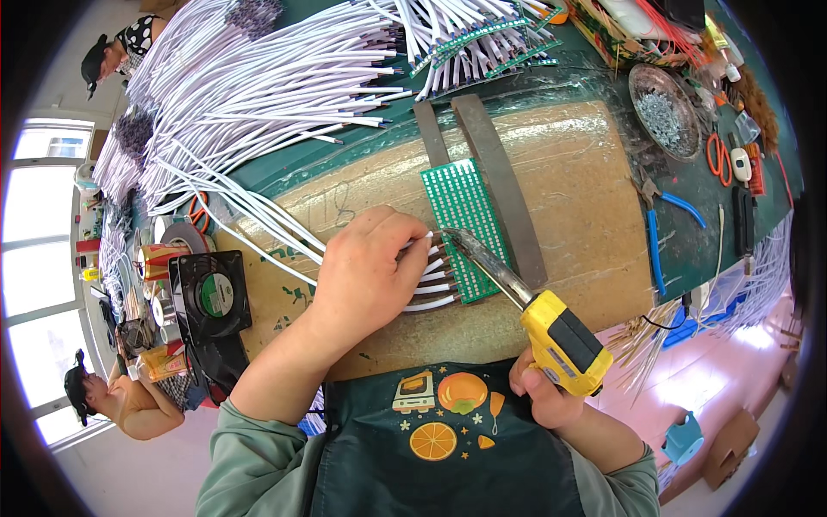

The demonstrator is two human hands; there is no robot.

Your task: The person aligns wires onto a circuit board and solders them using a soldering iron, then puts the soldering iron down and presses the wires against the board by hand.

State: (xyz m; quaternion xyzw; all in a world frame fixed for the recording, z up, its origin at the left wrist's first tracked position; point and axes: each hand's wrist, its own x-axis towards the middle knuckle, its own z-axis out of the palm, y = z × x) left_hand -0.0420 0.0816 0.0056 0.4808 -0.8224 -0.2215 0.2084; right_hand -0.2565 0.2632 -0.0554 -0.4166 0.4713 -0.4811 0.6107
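Note:
My left hand [366, 267] pinches the end of a white cable at the left edge of a green circuit board [469, 220] with rows of silver pads. Other white cables [433, 302] meet the same edge below my fingers, and their tails run off to the upper left. In my right hand [547, 396] is a yellow and black soldering gun [564, 345], gripped by its handle. Its dark tip reaches the board's left side, close to the pinched cable. Two grey-brown flat bars [500, 185] lie under and along the board. My left fingertips partly hide the cable end.
Bundles of white cables [276, 69] and wired green boards [482, 43] fill the far side. A black fan [211, 295] stands left of the tan work board [573, 164]. At right are a metal bowl [663, 112], blue-handled pliers [655, 233] and orange scissors [718, 159]. Two people sit at left.

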